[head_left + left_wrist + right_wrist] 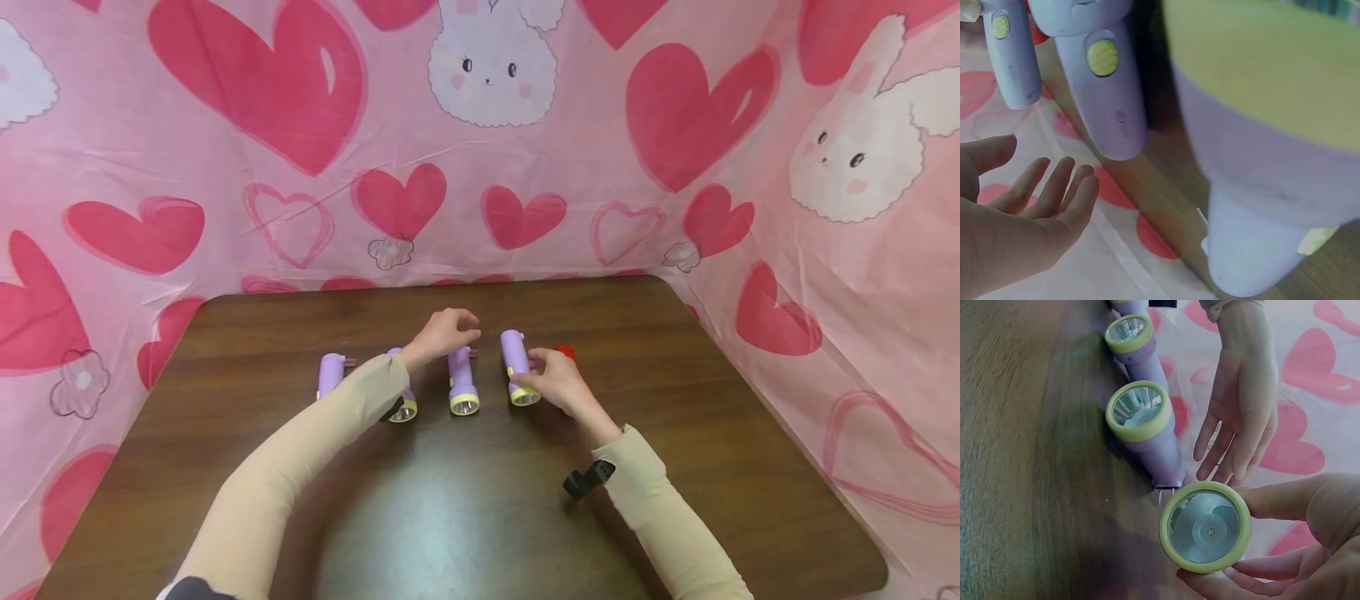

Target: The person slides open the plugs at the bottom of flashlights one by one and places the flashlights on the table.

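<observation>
A purple flashlight with a yellow rim [513, 354] is pinched between the thumb and fingers of my right hand [558, 382]. In the right wrist view its round lens [1205, 527] faces the camera. My left hand [444, 333] hovers over the far end of another purple flashlight [461, 379], its fingers relaxed and holding nothing. The left wrist view shows that hand [1029, 212] palm up, apart from the flashlights. Two more flashlights lie to the left: one [405, 404] is partly covered by my left forearm, and the leftmost [331, 375] has its near end hidden.
A red object [566, 351] sits behind my right hand, mostly hidden. Metal plug prongs [1160, 497] stick out of one flashlight. The brown wooden table [450, 500] meets a pink heart-and-rabbit cloth [480, 150] at the back and sides.
</observation>
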The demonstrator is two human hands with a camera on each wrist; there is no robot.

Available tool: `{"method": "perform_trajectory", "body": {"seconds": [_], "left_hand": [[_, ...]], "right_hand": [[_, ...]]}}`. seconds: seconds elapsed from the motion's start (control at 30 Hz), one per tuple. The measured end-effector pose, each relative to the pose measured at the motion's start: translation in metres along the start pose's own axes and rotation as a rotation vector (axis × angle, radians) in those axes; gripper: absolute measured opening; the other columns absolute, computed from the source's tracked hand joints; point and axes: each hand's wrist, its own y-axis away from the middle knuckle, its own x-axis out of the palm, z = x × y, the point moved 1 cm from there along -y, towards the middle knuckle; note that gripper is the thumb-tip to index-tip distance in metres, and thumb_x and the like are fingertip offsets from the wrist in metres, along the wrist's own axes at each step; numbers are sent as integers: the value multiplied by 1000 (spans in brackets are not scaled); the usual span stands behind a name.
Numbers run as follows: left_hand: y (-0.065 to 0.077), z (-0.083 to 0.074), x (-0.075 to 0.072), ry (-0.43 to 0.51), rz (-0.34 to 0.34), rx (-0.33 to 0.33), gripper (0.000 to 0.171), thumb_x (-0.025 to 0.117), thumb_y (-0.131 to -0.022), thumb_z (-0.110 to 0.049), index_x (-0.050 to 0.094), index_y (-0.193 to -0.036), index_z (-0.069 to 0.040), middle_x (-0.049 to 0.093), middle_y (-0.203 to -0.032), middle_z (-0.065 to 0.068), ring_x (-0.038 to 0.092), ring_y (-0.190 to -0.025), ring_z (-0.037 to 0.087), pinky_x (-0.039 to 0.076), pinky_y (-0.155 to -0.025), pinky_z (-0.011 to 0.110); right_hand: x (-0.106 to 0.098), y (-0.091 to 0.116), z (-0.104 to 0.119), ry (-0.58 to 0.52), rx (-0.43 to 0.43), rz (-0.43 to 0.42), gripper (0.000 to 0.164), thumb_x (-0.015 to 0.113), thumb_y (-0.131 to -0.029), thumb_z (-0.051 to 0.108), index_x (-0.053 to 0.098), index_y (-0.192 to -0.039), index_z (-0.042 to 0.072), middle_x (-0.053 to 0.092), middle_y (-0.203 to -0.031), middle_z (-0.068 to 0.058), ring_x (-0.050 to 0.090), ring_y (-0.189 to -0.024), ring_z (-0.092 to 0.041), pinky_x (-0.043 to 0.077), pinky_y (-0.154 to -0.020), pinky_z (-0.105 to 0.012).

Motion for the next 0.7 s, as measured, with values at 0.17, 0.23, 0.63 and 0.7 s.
{"method": "perform_trajectory", "body": {"seconds": [0.17, 0.23, 0.63, 0.7], "left_hand": [[0, -4, -2, 20, -12, 23, 38, 62, -96, -21, 63, -126, 2, 67, -127, 18, 63, -121, 30, 49, -106, 41], [1, -5, -3, 26, -21, 41, 38, 63, -96, -22, 63, -126, 2, 68, -126, 18, 63, -120, 30, 49, -106, 41], [3, -20, -11, 75, -42, 80, 38, 63, -96, -21, 62, -127, 1, 67, -128, 18, 63, -120, 30, 51, -103, 41], [5, -22, -12, 83, -46, 84, 39, 63, -96, -21, 62, -128, 2, 67, -128, 18, 63, -121, 31, 50, -105, 42]], "right_hand": [[-2, 3, 4, 2, -26, -12, 59, 76, -87, 23, 55, -133, -6, 66, -126, -25, 65, -114, -34, 54, -97, -47], [-3, 4, 6, 1, -40, -18, 59, 76, -87, 23, 55, -133, -6, 66, -125, -25, 65, -114, -34, 54, -97, -46], [-8, 13, 17, -24, -101, -37, 59, 76, -86, 22, 55, -133, -6, 66, -125, -25, 67, -113, -34, 56, -94, -45], [-8, 15, 20, -31, -116, -42, 59, 76, -86, 21, 55, -133, -6, 66, -126, -25, 67, -114, -35, 56, -94, -46]]}}
